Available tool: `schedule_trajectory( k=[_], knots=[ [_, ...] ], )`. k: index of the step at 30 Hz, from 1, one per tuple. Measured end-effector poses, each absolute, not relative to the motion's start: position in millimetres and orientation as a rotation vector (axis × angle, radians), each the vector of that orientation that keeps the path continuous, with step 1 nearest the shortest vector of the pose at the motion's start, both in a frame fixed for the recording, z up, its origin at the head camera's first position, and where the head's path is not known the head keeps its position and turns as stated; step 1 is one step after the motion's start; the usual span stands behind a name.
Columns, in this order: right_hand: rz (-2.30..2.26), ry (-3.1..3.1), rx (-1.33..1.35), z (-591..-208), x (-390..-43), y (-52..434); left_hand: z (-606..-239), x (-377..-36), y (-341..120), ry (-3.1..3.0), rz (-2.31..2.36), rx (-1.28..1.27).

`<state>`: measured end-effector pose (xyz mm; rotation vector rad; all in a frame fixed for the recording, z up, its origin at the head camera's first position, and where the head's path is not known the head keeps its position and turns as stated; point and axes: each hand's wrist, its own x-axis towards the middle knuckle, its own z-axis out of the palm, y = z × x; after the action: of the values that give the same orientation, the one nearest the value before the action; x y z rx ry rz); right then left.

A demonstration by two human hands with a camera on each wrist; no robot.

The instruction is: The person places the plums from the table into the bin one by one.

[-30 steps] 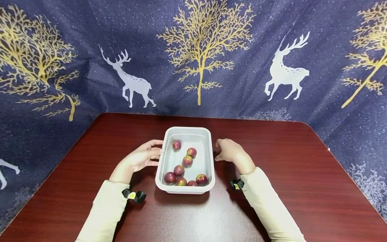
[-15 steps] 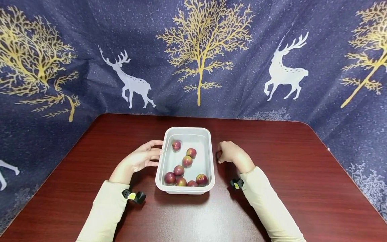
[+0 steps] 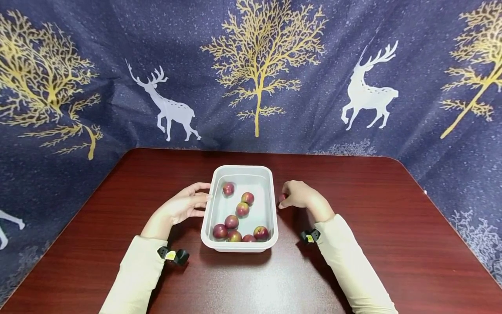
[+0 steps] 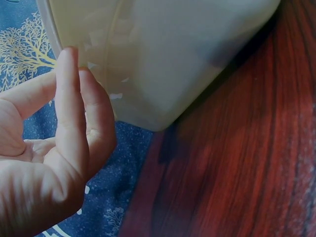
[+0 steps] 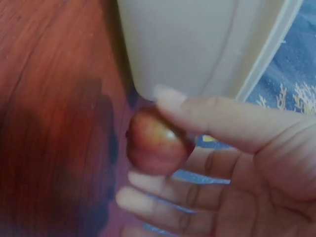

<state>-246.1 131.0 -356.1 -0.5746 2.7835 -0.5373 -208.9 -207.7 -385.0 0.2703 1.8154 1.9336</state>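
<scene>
A white plastic container (image 3: 209, 247) stands on the table with several red-and-yellow plums (image 3: 242, 209) inside. My left hand (image 3: 181, 204) is at its left side, fingertips touching the rim and outer wall; the left wrist view shows the fingers (image 4: 69, 108) mostly extended against the container (image 4: 163, 54). On the other side, just outside the right wall, my right hand (image 3: 301, 196) pinches a plum (image 5: 155, 143) between thumb and fingers. In the head view the hand mostly covers that plum (image 3: 282, 198). Whether it touches the table is unclear.
The dark red wooden table (image 3: 251, 283) reaches back to a blue cloth backdrop (image 3: 306, 117) printed with trees and deer. The container's right wall (image 5: 177, 49) stands close beyond the right thumb. Each wrist wears a small black camera.
My right hand has closed its fingers on a plum beside the container and shifted slightly, so the plum now shows at the fingertips. The left hand and container have stayed put.
</scene>
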Motion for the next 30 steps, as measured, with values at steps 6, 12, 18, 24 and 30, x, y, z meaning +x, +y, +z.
schedule_trajectory(
  k=[6,12,18,24,30],
  knots=[
    [-0.882,2.572,-0.442,-356.8,-251.8,138.7,-385.4,-209.5,-209.6,1.823,1.927,0.273],
    [-1.165,2.394,-0.358,-362.8,-257.7,147.0,-387.8,-209.8,-210.7,1.828,1.921,0.288],
    [-1.403,2.247,-0.292,-364.6,-260.9,153.7,-386.1,-208.6,-209.3,1.82,1.934,0.29],
    [-1.556,2.166,-0.236,-364.1,-262.5,155.2,-385.6,-207.1,-209.4,1.818,1.947,0.29],
    [-1.652,2.107,-0.221,-364.1,-263.4,157.1,-387.2,-209.3,-208.6,1.819,1.947,0.291]
  ],
)
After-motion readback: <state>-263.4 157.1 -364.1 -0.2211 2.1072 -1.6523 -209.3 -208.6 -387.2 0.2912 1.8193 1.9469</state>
